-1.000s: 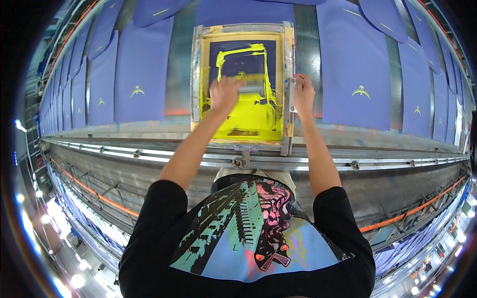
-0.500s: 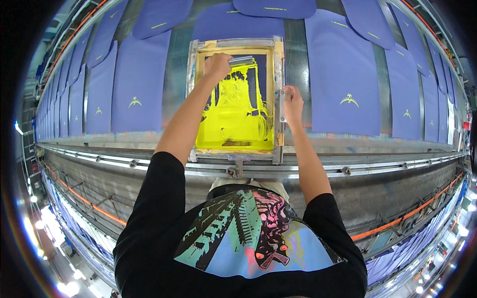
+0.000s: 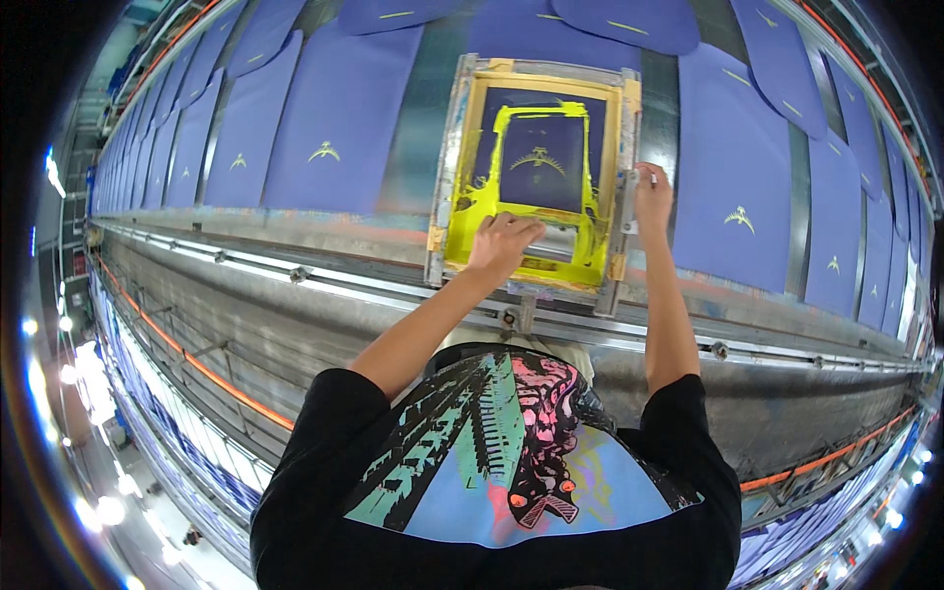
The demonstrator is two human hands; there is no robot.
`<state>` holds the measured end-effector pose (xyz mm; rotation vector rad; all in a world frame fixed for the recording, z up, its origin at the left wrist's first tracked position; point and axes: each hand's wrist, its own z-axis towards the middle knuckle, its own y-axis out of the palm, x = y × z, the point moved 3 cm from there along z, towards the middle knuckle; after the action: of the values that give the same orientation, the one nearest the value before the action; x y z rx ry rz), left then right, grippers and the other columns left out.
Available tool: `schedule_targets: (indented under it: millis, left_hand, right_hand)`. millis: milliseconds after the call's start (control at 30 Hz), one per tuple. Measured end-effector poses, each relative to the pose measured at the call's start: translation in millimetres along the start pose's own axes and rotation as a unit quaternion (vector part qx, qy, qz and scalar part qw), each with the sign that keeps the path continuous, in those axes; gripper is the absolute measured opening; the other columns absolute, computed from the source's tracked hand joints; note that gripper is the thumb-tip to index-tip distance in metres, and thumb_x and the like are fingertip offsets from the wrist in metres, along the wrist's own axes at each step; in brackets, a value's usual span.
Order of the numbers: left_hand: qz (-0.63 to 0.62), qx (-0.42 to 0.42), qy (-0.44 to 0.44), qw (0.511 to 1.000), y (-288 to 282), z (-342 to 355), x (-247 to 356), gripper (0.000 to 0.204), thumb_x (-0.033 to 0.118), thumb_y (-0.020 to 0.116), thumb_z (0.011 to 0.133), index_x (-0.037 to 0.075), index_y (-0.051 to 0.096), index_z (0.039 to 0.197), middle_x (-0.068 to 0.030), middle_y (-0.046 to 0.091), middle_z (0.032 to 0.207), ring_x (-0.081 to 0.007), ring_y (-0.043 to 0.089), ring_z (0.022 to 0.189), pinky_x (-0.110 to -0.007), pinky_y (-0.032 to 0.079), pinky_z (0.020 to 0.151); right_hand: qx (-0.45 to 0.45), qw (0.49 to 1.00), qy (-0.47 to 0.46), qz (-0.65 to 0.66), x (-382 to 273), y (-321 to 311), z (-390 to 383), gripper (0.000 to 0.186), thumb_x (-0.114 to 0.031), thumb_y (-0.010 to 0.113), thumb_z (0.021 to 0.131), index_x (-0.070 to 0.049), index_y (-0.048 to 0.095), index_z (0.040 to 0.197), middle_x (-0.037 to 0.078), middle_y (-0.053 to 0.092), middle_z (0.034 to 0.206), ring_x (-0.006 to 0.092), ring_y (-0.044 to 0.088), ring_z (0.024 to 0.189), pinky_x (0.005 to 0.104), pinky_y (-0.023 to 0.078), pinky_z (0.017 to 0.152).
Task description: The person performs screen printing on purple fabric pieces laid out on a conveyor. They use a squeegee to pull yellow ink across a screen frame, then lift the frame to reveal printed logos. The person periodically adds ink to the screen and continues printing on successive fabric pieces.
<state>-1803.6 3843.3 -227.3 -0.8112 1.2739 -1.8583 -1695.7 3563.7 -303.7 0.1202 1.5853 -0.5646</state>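
A screen-printing frame (image 3: 455, 147) lies flat over a blue fabric piece on the long table in front of me. My left hand (image 3: 503, 244) is closed round a silver squeegee (image 3: 559, 240) near the frame's close end. Bright yellow ink (image 3: 474, 218) pools around the squeegee and borders a dark rectangle in the mesh, where a winged emblem (image 3: 539, 161) shows. At the frame's right side, my right hand (image 3: 652, 200) grips a small metal plate (image 3: 630, 205) fixed to the rail. The squeegee's blade edge is hidden.
Blue fabric pieces (image 3: 339, 128) with yellow emblems line the table on both sides, some overlapping at the back. A metal rail (image 3: 393, 298) with bolts runs along the close edge. Beyond a walkway behind me, orange-edged tables (image 3: 197, 366) carry more fabric.
My left hand has drawn the squeegee from the far end of the screen to the close end, clearing ink off the middle. My right hand keeps its grip. The view has turned slightly.
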Motion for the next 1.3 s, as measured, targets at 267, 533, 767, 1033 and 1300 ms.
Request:
schedule_targets:
  millis: [267, 533, 767, 1033, 1300]
  left_hand:
    - [0.0, 0.005, -0.014, 1.0, -30, -13, -12, 0.048, -0.001, 0.065, 0.073, 0.015, 0.072, 0.117, 0.0016, 0.073, 0.119, -0.0213, 0.066, 0.101, -0.041, 0.053, 0.081]
    - [-0.016, -0.045, -0.194, 0.98, 9, 4, -1, 0.035, 0.008, 0.073, 0.079, 0.013, 0.07, 0.114, -0.0114, 0.073, 0.096, -0.0341, 0.071, 0.087, -0.046, 0.056, 0.077]
    - [-0.078, -0.26, -0.106, 0.957, 19, 19, -36, 0.028, 0.016, 0.068, 0.076, 0.01, 0.074, 0.103, -0.0165, 0.073, 0.087, -0.0358, 0.071, 0.085, -0.046, 0.057, 0.078]
    - [-0.149, -0.58, -0.138, 0.789, 35, 70, -98, 0.046, 0.011, 0.086, 0.065, 0.001, 0.073, 0.108, -0.0056, 0.073, 0.088, -0.0179, 0.066, 0.083, -0.034, 0.05, 0.072]
    - [0.032, -0.215, -0.127, 0.968, -6, 190, -145, 0.038, 0.01, 0.072, 0.076, 0.011, 0.074, 0.114, -0.0097, 0.075, 0.095, -0.0284, 0.072, 0.081, -0.041, 0.057, 0.074]
  right_hand:
    - [0.018, 0.998, -0.04, 0.042, -30, 28, -11, 0.019, -0.02, 0.057, 0.104, -0.007, 0.069, 0.11, 0.012, 0.07, 0.092, 0.0259, 0.064, 0.078, 0.037, 0.05, 0.075]
    - [0.026, 0.993, -0.041, 0.108, 36, 32, -23, 0.017, -0.019, 0.057, 0.104, -0.007, 0.068, 0.109, 0.015, 0.069, 0.088, 0.0277, 0.065, 0.073, 0.0403, 0.049, 0.07]
    - [0.064, 0.991, -0.039, 0.11, 32, 27, -38, 0.017, -0.019, 0.055, 0.106, -0.007, 0.067, 0.108, 0.013, 0.059, 0.067, 0.0237, 0.053, 0.056, 0.0397, 0.044, 0.061]
    - [0.019, 0.997, 0.014, 0.078, 33, 53, -35, 0.018, -0.021, 0.055, 0.105, -0.009, 0.068, 0.109, 0.016, 0.064, 0.073, 0.03, 0.062, 0.064, 0.043, 0.048, 0.067]
    - [0.04, 0.994, -0.029, 0.096, 48, 74, -33, 0.021, -0.026, 0.057, 0.104, -0.01, 0.07, 0.108, 0.015, 0.062, 0.071, 0.0276, 0.06, 0.063, 0.0409, 0.047, 0.066]
